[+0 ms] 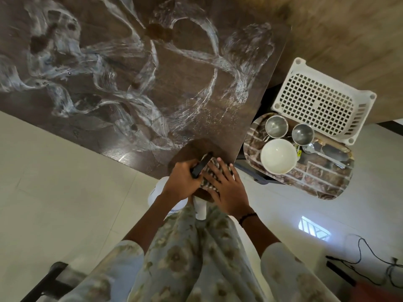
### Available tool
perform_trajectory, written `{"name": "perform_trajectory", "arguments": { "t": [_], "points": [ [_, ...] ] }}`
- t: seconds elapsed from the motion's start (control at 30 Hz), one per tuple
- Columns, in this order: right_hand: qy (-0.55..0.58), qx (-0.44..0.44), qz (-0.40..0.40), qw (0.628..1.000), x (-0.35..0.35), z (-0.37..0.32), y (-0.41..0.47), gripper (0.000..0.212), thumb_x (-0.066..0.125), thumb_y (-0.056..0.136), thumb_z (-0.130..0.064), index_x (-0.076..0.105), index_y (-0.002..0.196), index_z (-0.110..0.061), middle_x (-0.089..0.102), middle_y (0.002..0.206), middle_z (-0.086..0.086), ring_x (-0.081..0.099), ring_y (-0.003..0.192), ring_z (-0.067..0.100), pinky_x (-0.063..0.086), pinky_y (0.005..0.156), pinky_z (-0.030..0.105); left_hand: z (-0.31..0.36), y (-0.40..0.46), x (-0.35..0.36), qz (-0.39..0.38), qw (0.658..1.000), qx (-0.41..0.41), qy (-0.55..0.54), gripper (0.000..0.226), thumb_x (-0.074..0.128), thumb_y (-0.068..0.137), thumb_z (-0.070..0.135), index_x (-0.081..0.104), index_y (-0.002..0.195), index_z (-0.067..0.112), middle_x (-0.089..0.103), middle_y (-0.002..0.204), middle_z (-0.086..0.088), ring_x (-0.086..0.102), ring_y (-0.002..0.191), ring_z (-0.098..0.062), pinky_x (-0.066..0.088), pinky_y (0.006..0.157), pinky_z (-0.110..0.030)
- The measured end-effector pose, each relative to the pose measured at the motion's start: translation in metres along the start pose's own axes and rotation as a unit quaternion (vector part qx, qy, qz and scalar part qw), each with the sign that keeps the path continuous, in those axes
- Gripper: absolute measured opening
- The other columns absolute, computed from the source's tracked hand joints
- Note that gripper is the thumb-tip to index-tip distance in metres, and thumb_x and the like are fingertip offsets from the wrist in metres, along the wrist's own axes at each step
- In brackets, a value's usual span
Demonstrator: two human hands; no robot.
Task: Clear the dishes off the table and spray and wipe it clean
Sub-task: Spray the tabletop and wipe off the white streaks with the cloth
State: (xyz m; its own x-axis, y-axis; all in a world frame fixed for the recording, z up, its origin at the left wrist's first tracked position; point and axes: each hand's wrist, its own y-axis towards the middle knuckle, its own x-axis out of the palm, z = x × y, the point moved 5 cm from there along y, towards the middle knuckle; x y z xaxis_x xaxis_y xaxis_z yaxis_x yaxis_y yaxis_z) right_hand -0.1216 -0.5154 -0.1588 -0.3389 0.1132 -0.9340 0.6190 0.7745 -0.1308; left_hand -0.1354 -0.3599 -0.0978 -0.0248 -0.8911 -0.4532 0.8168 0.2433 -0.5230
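Note:
The dark brown table [135, 88] is covered with white soapy streaks and several darker spots. At its near corner lies a patterned cloth [212, 171]. My right hand [226, 188] rests flat on the cloth with fingers spread. My left hand [183, 182] grips a black handle-like part [201, 165], which seems to be the head of a white spray bottle [156, 192] partly hidden under my hand and wrist. The cleared dishes sit on a brick-patterned tray [322, 179] right of the table: two steel cups [276, 126] [302, 131], a white bowl [278, 156] and a spoon [322, 154].
A white plastic basket [320, 99] stands behind the tray on a wooden surface. The pale tiled floor [54, 182] lies below the table's near edge. Black cables [370, 253] trail on the floor at the lower right, and a dark chair frame [50, 282] sits at the lower left.

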Motion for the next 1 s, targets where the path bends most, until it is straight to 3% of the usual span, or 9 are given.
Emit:
{"name": "perform_trajectory", "arguments": {
  "t": [0.1, 0.27, 0.33, 0.43, 0.53, 0.73, 0.87, 1.0],
  "points": [
    [-0.002, 0.009, -0.001, 1.000, 0.005, 0.002, 0.000, 0.038, 0.047, 0.095, -0.037, 0.058, 0.128, -0.022, 0.050, 0.143, 0.005, 0.033, 0.141, 0.029, 0.023, 0.115, 0.049, 0.009, 0.009, 0.017, -0.024, 0.999, -0.004, 0.022, 0.010, 0.061, 0.076, 0.005, 0.066, 0.081, 0.011, 0.063, 0.064, -0.005, 0.051, 0.054, -0.020, 0.036, 0.052, -0.020],
    [-0.004, 0.018, -0.005, 1.000, 0.007, 0.004, -0.001, 0.039, 0.044, 0.095, -0.039, 0.062, 0.124, -0.019, 0.056, 0.137, 0.006, 0.042, 0.135, 0.031, 0.029, 0.111, 0.051, 0.014, 0.019, 0.029, -0.043, 0.996, -0.038, 0.064, 0.012, 0.058, 0.070, 0.008, 0.053, 0.071, 0.018, 0.050, 0.057, 0.000, 0.047, 0.056, -0.029, 0.044, 0.059, -0.032],
    [0.002, 0.012, 0.003, 1.000, 0.005, 0.002, 0.000, 0.039, 0.044, 0.096, -0.038, 0.058, 0.127, -0.020, 0.053, 0.140, 0.006, 0.039, 0.138, 0.031, 0.030, 0.110, 0.052, 0.012, 0.020, 0.027, -0.036, 0.996, -0.050, 0.069, 0.007, 0.057, 0.070, 0.012, 0.060, 0.077, 0.013, 0.059, 0.062, -0.004, 0.056, 0.062, -0.032, 0.051, 0.062, -0.036],
    [0.008, 0.002, -0.010, 1.000, 0.006, 0.003, 0.000, 0.042, 0.042, 0.097, -0.039, 0.043, 0.137, -0.026, 0.043, 0.149, 0.004, 0.028, 0.144, 0.030, 0.029, 0.112, 0.054, 0.008, 0.020, 0.021, -0.034, 0.995, -0.067, 0.066, 0.022, 0.055, 0.067, 0.018, 0.065, 0.085, 0.012, 0.061, 0.066, -0.008, 0.062, 0.069, -0.037, 0.054, 0.066, -0.040],
    [0.006, -0.006, -0.014, 1.000, 0.003, 0.008, 0.001, 0.045, 0.042, 0.096, -0.039, 0.045, 0.140, -0.029, 0.035, 0.154, 0.002, 0.024, 0.145, 0.028, 0.024, 0.115, 0.051, 0.003, 0.020, 0.012, -0.018, 0.995, -0.071, 0.063, 0.023, 0.054, 0.065, 0.023, 0.065, 0.081, 0.012, 0.065, 0.069, -0.011, 0.063, 0.070, -0.036, 0.055, 0.066, -0.040],
    [-0.039, 0.041, -0.016, 0.998, -0.015, 0.057, 0.027, 0.054, 0.040, 0.097, -0.043, 0.031, 0.149, -0.029, 0.023, 0.158, 0.003, 0.013, 0.148, 0.031, 0.014, 0.118, 0.053, -0.004, 0.022, -0.002, 0.011, 0.997, -0.049, 0.057, 0.018, 0.056, 0.069, 0.021, 0.064, 0.082, 0.011, 0.065, 0.069, -0.014, 0.061, 0.067, -0.035, 0.054, 0.062, -0.043],
    [-0.043, 0.101, -0.006, 0.994, -0.029, 0.075, 0.081, 0.054, 0.034, 0.098, -0.043, 0.028, 0.150, -0.029, 0.020, 0.159, 0.003, 0.010, 0.148, 0.031, 0.013, 0.118, 0.053, -0.005, 0.027, -0.009, 0.043, 0.998, -0.040, 0.039, 0.009, 0.060, 0.078, 0.005, 0.065, 0.085, 0.005, 0.063, 0.068, -0.020, 0.059, 0.062, -0.038, 0.048, 0.057, -0.046],
    [-0.031, 0.058, -0.022, 0.998, -0.022, 0.044, 0.114, 0.054, 0.029, 0.096, -0.041, 0.028, 0.149, -0.029, 0.017, 0.160, 0.004, 0.007, 0.148, 0.033, 0.007, 0.118, 0.054, -0.003, 0.032, -0.013, 0.062, 0.997, -0.031, 0.026, 0.009, 0.058, 0.077, 0.003, 0.065, 0.084, 0.004, 0.063, 0.068, -0.020, 0.056, 0.061, -0.039, 0.046, 0.055, -0.044]
  ]
}}
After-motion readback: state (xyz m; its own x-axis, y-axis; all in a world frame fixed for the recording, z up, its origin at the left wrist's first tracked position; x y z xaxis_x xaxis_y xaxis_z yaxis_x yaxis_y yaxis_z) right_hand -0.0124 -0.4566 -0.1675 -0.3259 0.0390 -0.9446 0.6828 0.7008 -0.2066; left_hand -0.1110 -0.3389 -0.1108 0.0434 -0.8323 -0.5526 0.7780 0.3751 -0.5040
